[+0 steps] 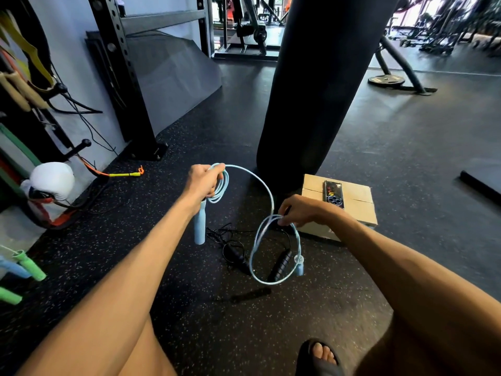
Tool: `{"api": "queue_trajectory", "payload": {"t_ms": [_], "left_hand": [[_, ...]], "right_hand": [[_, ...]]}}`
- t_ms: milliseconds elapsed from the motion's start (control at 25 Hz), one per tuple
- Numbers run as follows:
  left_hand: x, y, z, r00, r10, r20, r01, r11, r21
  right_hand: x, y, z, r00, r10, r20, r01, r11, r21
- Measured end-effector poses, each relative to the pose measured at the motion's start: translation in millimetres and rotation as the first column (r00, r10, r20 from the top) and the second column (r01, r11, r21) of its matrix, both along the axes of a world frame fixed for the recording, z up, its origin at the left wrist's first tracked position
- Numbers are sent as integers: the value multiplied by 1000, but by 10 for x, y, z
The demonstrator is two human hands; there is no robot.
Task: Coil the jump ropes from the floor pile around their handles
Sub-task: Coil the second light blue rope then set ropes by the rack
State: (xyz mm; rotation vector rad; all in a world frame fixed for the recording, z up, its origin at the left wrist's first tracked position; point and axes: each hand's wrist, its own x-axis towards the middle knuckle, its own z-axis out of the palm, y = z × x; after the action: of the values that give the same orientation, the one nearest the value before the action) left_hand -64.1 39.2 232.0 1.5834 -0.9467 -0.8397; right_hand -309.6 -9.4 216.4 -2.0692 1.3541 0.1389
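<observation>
- 2 hands on one light-blue jump rope point(271, 198), all of it held up off the floor point(379, 158).
- L hand point(203, 183): fingers curled round the top of the blue handle point(199, 229), w/ a few coils point(223, 185) pinned against it.
- Handle long axis is near vertical, free end pointing down.
- R hand point(301, 210): fingertips pinch the top of a hanging loop point(252, 256). The second blue handle point(299, 265) dangles at the loop's lower right.
- Key relation: slack leaves the top of the L fist, arcs up and over, then drops to the R pinch.
- R hand sits right of L and lower in frame, well apart. So the uncoiled length lies to the right of the grip, not below it.
- Judgement: next wrap needs R hand to carry slack leftward to the handle, w/ L as anchor. L is nearer the coils, so R does the travel.
- Risk (my guess): the dangling second handle swings and snags the black jump rope point(279, 263), which lies loose and tangled on the floor right under the loop.
- Green-handled ropes point(29, 264) at far left edge; can't tell if coiled.
- Cardboard box point(352, 210) w/ phone point(333, 194) on top sits just behind R hand, punch bag point(311, 90) beyond it.
</observation>
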Motion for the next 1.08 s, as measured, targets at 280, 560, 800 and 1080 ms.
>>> {"api": "queue_trajectory", "payload": {"t_ms": [280, 560, 800, 1080], "left_hand": [[-118, 51, -133, 940, -133, 314, 88, 984, 154], [-209, 0, -158, 991, -70, 116, 49, 984, 172], [-127, 46, -103, 997, -60, -42, 66, 983, 174], [-175, 61, -66, 849, -409, -335, 480, 862, 162]], "right_hand": [[85, 22, 195, 925, -219, 312, 242, 970, -37], [94, 18, 216, 841, -325, 432, 381, 923, -47], [-46, -105, 150, 850, -386, 359, 472, 860, -194], [121, -60, 125, 934, -89, 346, 186, 948, -260]]}}
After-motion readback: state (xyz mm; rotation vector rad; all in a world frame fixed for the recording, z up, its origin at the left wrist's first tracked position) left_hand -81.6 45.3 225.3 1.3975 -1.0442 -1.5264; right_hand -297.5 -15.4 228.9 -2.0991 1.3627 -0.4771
